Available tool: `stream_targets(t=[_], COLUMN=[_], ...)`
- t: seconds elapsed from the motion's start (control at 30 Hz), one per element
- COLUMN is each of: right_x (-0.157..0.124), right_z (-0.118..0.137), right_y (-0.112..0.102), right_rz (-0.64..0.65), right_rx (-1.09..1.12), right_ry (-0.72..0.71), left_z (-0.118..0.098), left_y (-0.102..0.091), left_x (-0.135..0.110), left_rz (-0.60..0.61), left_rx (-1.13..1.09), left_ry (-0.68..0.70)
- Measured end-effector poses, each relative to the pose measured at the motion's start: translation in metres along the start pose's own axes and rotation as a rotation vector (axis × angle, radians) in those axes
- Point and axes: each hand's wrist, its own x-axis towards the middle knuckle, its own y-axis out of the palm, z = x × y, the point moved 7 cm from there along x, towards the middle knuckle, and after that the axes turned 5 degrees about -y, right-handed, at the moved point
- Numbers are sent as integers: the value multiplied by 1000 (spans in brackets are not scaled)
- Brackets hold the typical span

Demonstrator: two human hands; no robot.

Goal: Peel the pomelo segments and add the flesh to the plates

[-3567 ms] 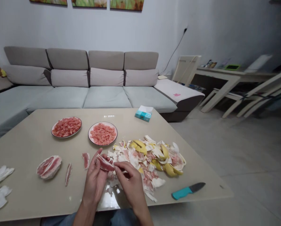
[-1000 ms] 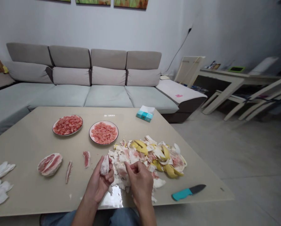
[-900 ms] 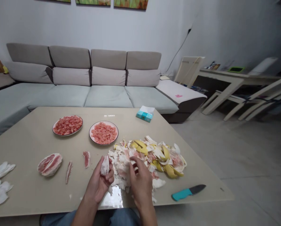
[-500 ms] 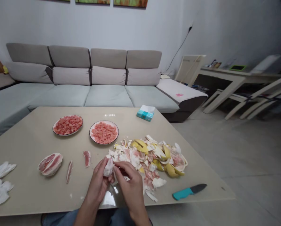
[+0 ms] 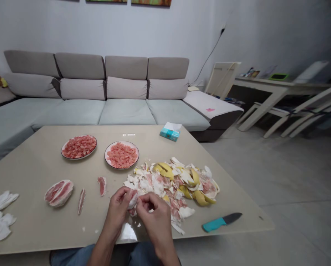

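The left hand [image 5: 118, 208] is closed around a pale pomelo segment in white membrane [image 5: 132, 199], gripping it with curled fingers. The segment sits between the hands, closer to the left, its long axis tilted upward and partly hidden by the fingers. The curled right hand [image 5: 154, 218] is close against it; whether its fingertips [image 5: 140, 199] are pinching the membrane cannot be told. Just beyond the right hand spreads a heap of yellow-and-white pomelo peel [image 5: 172, 184] on the beige glass tabletop [image 5: 29, 166]. Toward the far edge stand two white plates of pink pulp [image 5: 79, 159] [image 5: 121, 142]. Left of the hands lie a peeled pink segment [image 5: 58, 193], a thin sliver [image 5: 81, 201], and a small piece [image 5: 101, 186]. White membrane scraps [image 5: 0, 216] lie at the left edge, and a teal-handled knife [image 5: 222, 222] lies near the right edge.
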Motion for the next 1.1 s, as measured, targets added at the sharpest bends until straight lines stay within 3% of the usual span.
stream_targets(t=[0.27, 0.43, 0.53, 0.67, 0.8, 0.93, 1.1], right_x=[-3, -1, 1, 3, 3, 4, 3], right_z=[-8, -3, -8, -16, -21, -10, -7], right_y=[16, 23, 15, 0, -8, -9, -3], right_rz=[76, 149, 72, -70, -103, -98, -61], right_rx=[233, 468, 417, 167, 2, 3, 22], right_ry=[139, 143, 115, 22, -14, -148, -152], left_z=[22, 22, 21, 22, 22, 17, 11], left_y=[5, 9, 11, 10, 7, 2, 3], left_x=[2, 5, 5, 5, 6, 7, 5], left_rz=[14, 142, 202, 199, 166, 114, 112], left_rx=[-431, -582, -677, -725, -670, -570, -451], left_ry=[-230, -302, -350, -408, -350, -225, -142])
